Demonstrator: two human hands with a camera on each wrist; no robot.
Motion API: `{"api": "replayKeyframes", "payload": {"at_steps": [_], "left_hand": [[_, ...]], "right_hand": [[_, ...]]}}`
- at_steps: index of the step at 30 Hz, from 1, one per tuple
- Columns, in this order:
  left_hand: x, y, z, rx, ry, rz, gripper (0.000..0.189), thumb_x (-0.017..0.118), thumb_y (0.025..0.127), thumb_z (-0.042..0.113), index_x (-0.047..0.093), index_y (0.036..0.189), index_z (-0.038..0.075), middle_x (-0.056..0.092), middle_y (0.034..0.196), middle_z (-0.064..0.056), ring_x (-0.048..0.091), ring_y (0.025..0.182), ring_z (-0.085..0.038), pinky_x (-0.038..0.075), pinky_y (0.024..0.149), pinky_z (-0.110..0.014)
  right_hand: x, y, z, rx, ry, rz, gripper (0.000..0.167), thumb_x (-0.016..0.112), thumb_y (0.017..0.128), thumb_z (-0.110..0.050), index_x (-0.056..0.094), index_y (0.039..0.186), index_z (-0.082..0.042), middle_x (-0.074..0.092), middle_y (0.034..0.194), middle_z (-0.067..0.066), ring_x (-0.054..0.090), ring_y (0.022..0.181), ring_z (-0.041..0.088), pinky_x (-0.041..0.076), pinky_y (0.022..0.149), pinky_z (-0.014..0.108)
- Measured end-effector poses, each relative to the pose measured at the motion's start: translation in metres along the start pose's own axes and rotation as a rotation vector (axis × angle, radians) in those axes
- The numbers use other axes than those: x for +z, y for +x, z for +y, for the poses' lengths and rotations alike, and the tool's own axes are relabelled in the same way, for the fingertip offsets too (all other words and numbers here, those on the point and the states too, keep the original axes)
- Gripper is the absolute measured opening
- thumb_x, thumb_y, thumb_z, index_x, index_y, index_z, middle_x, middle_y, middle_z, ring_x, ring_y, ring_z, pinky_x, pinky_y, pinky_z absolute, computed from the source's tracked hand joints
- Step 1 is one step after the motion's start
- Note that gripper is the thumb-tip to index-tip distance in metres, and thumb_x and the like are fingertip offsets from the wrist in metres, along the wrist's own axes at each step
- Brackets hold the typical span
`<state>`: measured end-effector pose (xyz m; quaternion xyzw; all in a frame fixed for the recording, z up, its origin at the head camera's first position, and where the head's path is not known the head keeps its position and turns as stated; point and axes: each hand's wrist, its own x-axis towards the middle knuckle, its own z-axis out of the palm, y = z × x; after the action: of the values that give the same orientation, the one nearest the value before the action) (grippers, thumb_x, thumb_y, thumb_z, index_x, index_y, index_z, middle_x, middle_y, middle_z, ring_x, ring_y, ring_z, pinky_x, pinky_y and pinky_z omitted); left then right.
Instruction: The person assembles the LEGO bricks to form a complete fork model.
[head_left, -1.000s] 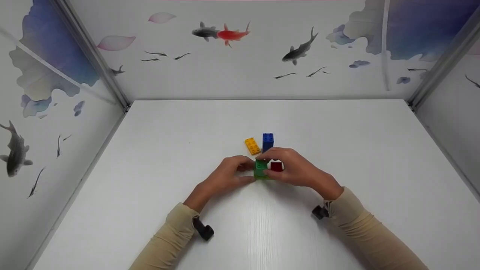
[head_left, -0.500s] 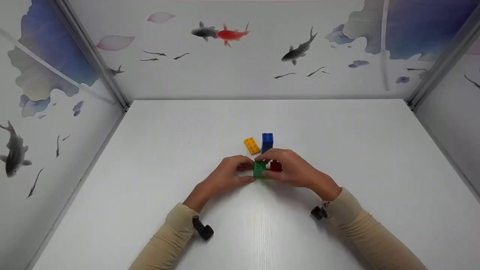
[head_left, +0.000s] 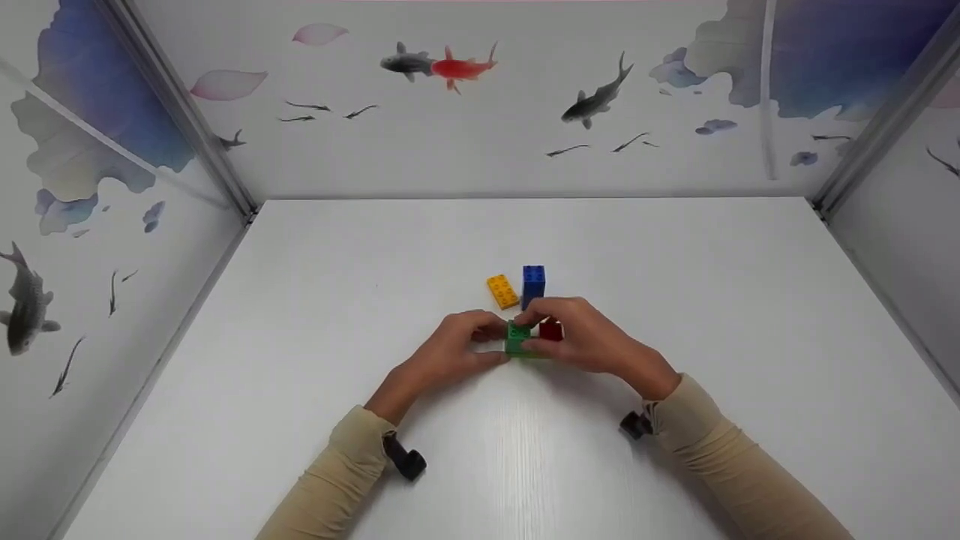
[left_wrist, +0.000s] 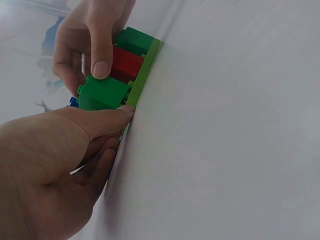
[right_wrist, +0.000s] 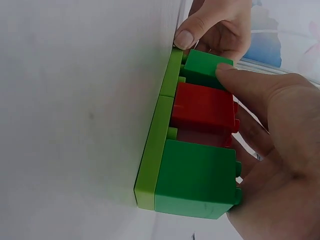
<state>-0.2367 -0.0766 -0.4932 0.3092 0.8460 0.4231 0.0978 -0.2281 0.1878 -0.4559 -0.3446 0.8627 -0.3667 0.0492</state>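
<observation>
A low light green base [right_wrist: 153, 155] made of two plates end to end lies on the table. On it stand a green brick [right_wrist: 196, 172] at the right end and a red brick [right_wrist: 202, 106] in the middle. My right hand [head_left: 596, 341] pinches a second green brick [left_wrist: 102, 92] between thumb and fingers over the base's left end. Base studs show beside that brick; whether it sits fully down I cannot tell. My left hand [head_left: 454, 349] holds the base's left end, thumb [left_wrist: 122, 116] at the front edge and fingers behind. In the head view my right hand hides the right-end brick.
Just beyond the hands, a yellow brick [head_left: 502, 291] lies on the white table [head_left: 360, 255], left of a taller blue brick [head_left: 533, 279]. White walls [head_left: 480, 150] painted with fish enclose the table at the back and sides.
The hands and bricks stay nearly in place. My right fingers shift very slightly on the green brick; the whole head view drifts a little.
</observation>
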Motion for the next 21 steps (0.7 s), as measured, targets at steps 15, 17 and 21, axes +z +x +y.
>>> {"api": "replayKeyframes", "payload": {"at_steps": [15,17,21], "left_hand": [[-0.0002,-0.0006,0.0012,-0.004,0.001,0.007,0.036,0.082,0.098,0.016,0.072,0.133,0.014,0.075,0.128,0.000,0.072,0.120,-0.014,0.058,0.109,-0.033],[-0.0003,-0.0005,0.0014,-0.007,0.006,0.007,0.036,0.082,0.098,0.017,0.072,0.132,0.014,0.075,0.128,0.000,0.071,0.119,-0.014,0.058,0.109,-0.032],[0.0001,-0.0004,0.0019,-0.008,0.011,0.008,0.037,0.083,0.098,0.016,0.072,0.133,0.013,0.075,0.128,-0.001,0.071,0.119,-0.014,0.059,0.108,-0.032]], "right_hand": [[0.0020,0.0007,-0.0024,-0.003,-0.055,0.011,0.024,0.083,0.097,-0.015,0.078,0.120,-0.016,0.079,0.115,-0.004,0.068,0.098,0.015,0.060,0.088,0.029],[0.0021,0.0011,-0.0019,0.001,-0.048,0.014,0.023,0.083,0.097,-0.015,0.079,0.119,-0.016,0.080,0.114,-0.004,0.068,0.098,0.014,0.060,0.088,0.029],[0.0029,0.0014,-0.0011,0.007,-0.044,0.010,0.023,0.083,0.097,-0.015,0.078,0.119,-0.017,0.080,0.115,-0.004,0.069,0.101,0.015,0.061,0.090,0.029]]}}
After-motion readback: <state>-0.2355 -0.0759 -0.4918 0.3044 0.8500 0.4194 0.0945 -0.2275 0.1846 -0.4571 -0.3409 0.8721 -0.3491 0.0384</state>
